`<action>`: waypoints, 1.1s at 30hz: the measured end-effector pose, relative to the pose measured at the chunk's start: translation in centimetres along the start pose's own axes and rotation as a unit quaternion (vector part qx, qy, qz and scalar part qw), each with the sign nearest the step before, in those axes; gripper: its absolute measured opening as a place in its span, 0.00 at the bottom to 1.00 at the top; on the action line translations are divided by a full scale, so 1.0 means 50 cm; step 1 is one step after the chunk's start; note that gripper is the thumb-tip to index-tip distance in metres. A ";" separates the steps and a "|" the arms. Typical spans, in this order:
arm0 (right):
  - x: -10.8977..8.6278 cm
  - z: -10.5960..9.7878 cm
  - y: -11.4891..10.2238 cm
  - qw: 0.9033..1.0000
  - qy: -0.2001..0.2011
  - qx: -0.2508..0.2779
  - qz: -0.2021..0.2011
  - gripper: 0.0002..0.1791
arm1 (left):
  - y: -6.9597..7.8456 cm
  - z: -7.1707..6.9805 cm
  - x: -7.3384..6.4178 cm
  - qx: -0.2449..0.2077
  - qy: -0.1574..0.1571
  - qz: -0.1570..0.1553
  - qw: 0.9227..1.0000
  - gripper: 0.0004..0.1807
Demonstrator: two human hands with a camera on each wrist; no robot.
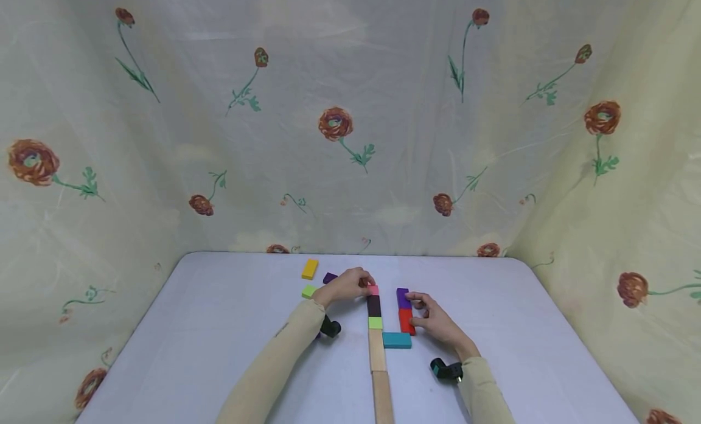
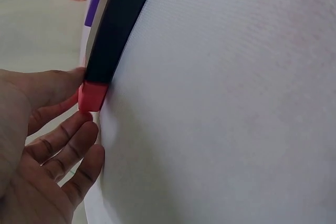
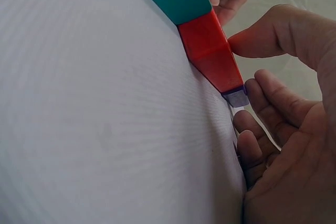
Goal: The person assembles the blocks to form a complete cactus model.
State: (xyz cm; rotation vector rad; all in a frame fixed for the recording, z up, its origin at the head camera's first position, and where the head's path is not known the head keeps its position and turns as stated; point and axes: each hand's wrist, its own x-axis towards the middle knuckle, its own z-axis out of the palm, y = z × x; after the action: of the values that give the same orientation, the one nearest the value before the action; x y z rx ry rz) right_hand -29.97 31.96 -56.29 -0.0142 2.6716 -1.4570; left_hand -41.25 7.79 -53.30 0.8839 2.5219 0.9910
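Note:
My left hand [image 1: 347, 285] pinches a small pink block [image 1: 373, 290] at the far end of a straight row, thumb and fingers around it. Behind the pink piece come a dark block [image 1: 374, 306], a light green block [image 1: 375, 323] and two plain wooden blocks [image 1: 377, 351]. To the right, my right hand [image 1: 438, 319] has its thumb against a red block [image 3: 215, 56] and relaxed fingertips at a purple block [image 1: 402, 297]. Those two lie end to end, roughly parallel to the row. A teal block [image 1: 397, 340] lies crosswise between the row and the red block's near end.
Beyond my left forearm lie a yellow block [image 1: 310, 269], another light green block [image 1: 309, 291] and a dark purple block [image 1: 330, 278]. The white table [image 1: 219, 326] has flower-printed cloth [image 1: 405, 187] hanging at its back and sides.

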 end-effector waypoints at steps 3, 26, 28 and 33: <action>-0.003 -0.002 0.000 1.000 -0.002 -0.001 -0.001 0.31 | 0.001 -0.001 0.001 -0.004 0.002 -0.006 1.000 0.10; -0.001 0.001 0.003 1.000 0.006 -0.003 0.001 0.32 | -0.018 -0.020 0.007 0.119 0.105 -0.048 0.986 0.13; -0.001 0.001 0.002 1.000 0.007 -0.004 0.001 0.32 | -0.020 -0.022 0.007 0.115 0.103 -0.046 0.987 0.13; -0.001 0.001 0.003 1.000 0.008 -0.005 0.004 0.31 | -0.031 -0.039 -0.002 0.071 0.101 -0.056 0.991 0.15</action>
State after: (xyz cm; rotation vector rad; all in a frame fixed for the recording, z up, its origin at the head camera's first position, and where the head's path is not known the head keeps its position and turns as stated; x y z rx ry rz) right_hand -29.90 31.98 -56.43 0.0067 2.6880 -1.4466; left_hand -42.77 5.85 -52.93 0.6998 2.8080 0.9154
